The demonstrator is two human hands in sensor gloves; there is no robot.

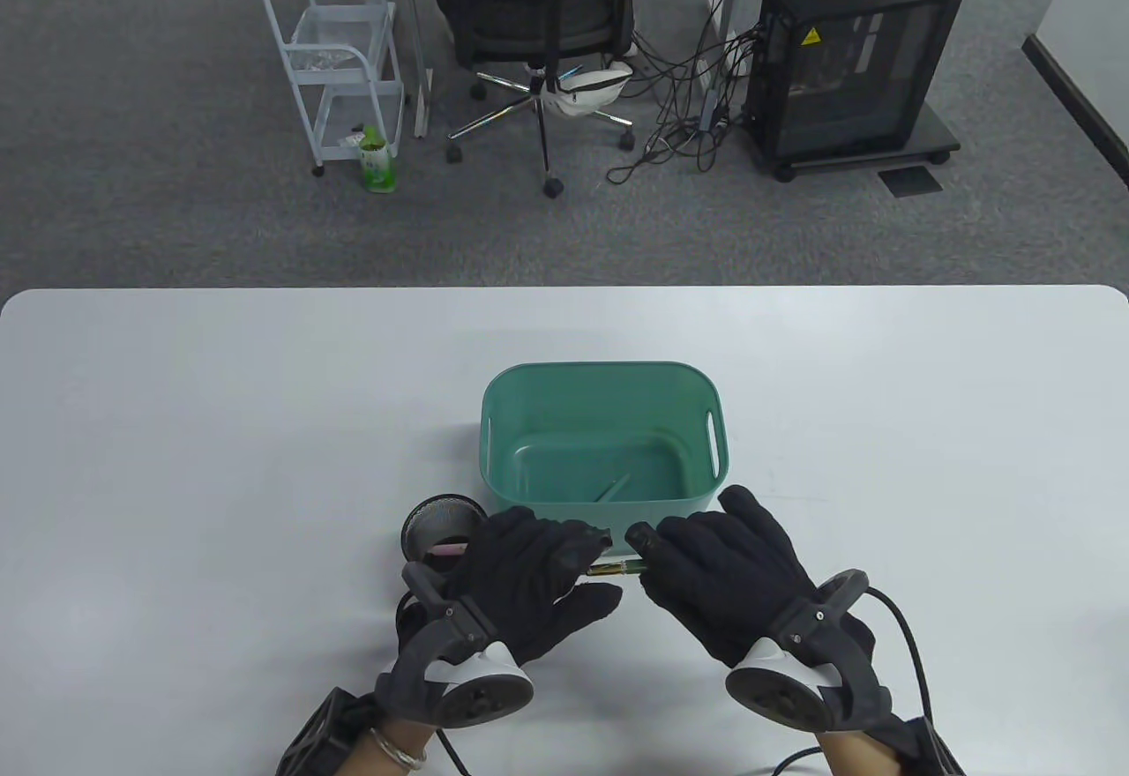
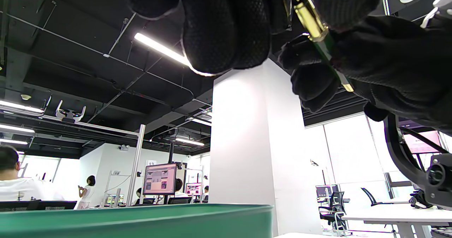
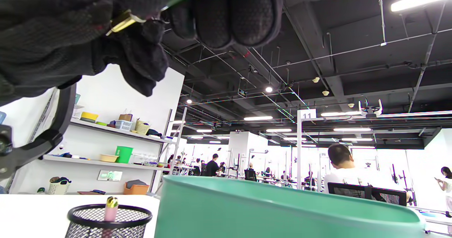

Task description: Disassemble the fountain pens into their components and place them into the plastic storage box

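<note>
Two gloved hands meet over the near edge of the worktop (image 1: 176,423), each closed around one end of the same green fountain pen (image 1: 613,568). The left hand (image 1: 520,578) has its fingers curled round the pen's left part, and the right hand (image 1: 723,578) wraps the other end, so only a short green and gold stretch shows between them. Held end to end like this, the pen looks set up for twisting or pulling apart, one hand bracing while the other turns; whether a joint has loosened yet I cannot tell. In the left wrist view a gold band (image 2: 310,19) sits where the green barrel meets a gold section, likely the seam being worked.

Just beyond the hands stands the green plastic storage box (image 1: 604,375), close enough that a freed part can be dropped in with little reach. At least one slim part (image 1: 611,488) already lies on its floor. Left of the box, touching or nearly so, a black mesh pen holder (image 1: 441,522) keeps a pink pen (image 3: 111,208) upright, probably waiting its turn.
</note>
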